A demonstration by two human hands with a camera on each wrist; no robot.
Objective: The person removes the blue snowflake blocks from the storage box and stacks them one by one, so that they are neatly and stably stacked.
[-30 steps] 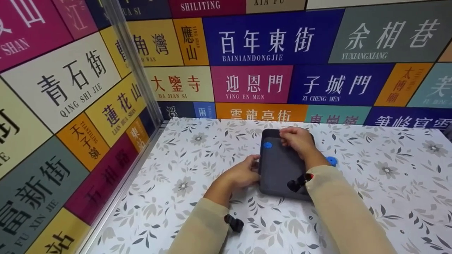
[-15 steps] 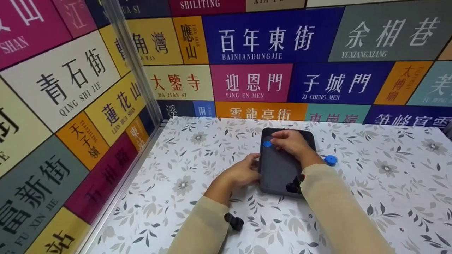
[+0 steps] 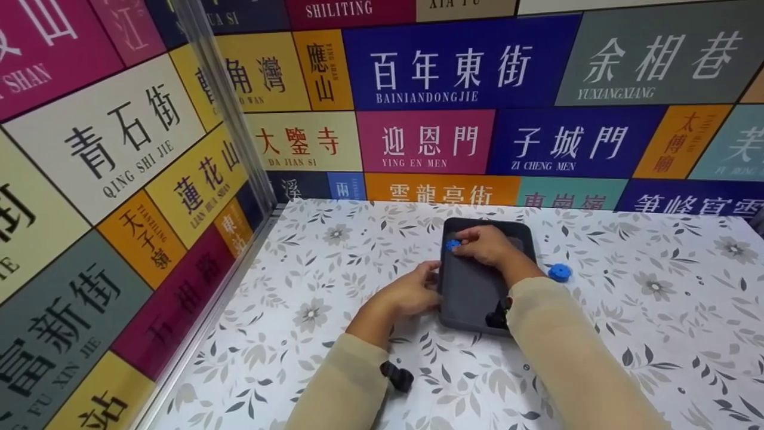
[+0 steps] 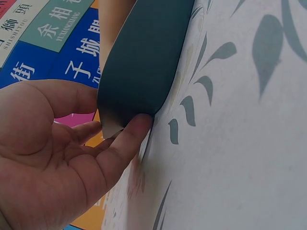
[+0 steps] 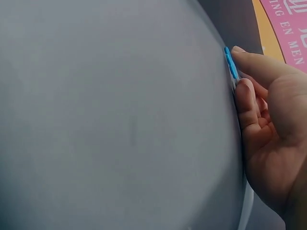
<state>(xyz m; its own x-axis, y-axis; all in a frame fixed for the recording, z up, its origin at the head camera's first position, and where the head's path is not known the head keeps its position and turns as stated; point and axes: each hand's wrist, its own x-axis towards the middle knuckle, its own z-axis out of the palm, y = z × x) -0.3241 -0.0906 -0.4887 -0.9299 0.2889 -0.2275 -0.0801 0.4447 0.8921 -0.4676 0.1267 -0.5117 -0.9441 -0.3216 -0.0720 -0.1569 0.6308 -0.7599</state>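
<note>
A dark grey tray point(image 3: 471, 298) with a raised rim lies on the table. In its upper left corner is a small flat blue notched disc point(image 3: 452, 245), like a little gear. The thumb and forefinger of my right hand point(image 3: 489, 246) pinch that disc by its edges; in the right wrist view the blue disc point(image 5: 231, 62) shows edge-on, close against the tray floor point(image 5: 120, 105). My left hand point(image 3: 412, 291) holds the tray's left side. In the left wrist view its thumb and a fingertip touch the dark outer wall point(image 4: 144, 57).
Another blue notched piece point(image 3: 560, 273), thicker and perhaps stacked, sits on the table just right of the tray. A leaf-patterned white cloth point(image 3: 310, 358) covers the table. Walls of coloured street-name panels point(image 3: 427, 143) rise behind and at the left.
My right hand has moved from the tray's far rim leftward and down to the blue disc in the corner, and now pinches it. The left hand and tray have stayed put.
</note>
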